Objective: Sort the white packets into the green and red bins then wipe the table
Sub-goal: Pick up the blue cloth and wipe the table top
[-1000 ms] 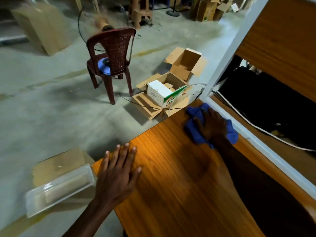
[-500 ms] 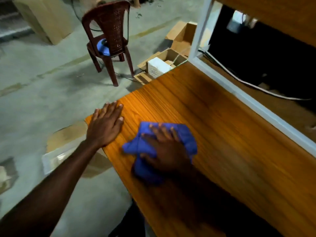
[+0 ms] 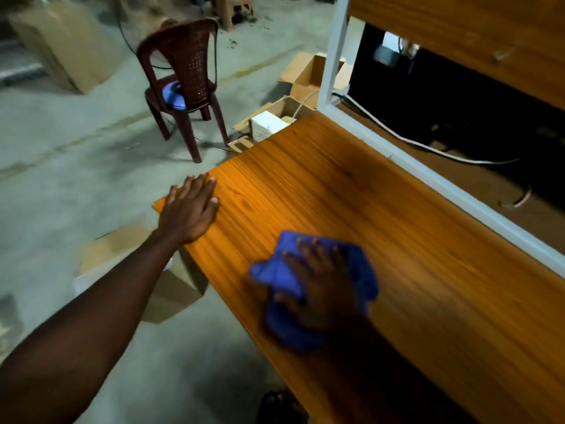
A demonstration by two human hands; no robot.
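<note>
My right hand [image 3: 321, 283] presses flat on a crumpled blue cloth [image 3: 275, 275] lying on the orange wooden table [image 3: 428, 270], near its front edge. My left hand [image 3: 191, 209] rests palm down with fingers spread on the table's left corner and holds nothing. No white packets and no green or red bin show in this view.
A white frame rail [image 3: 428, 175] with a wooden shelf above borders the table's far side, with cables behind it. On the floor stand a dark red plastic chair [image 3: 183, 84], open cardboard boxes [image 3: 275, 120] and a box [image 3: 171, 289] under the table's left corner.
My right hand has dragged the blue cloth from the far corner by the frame post toward the near front edge. My left hand has stayed on the left corner.
</note>
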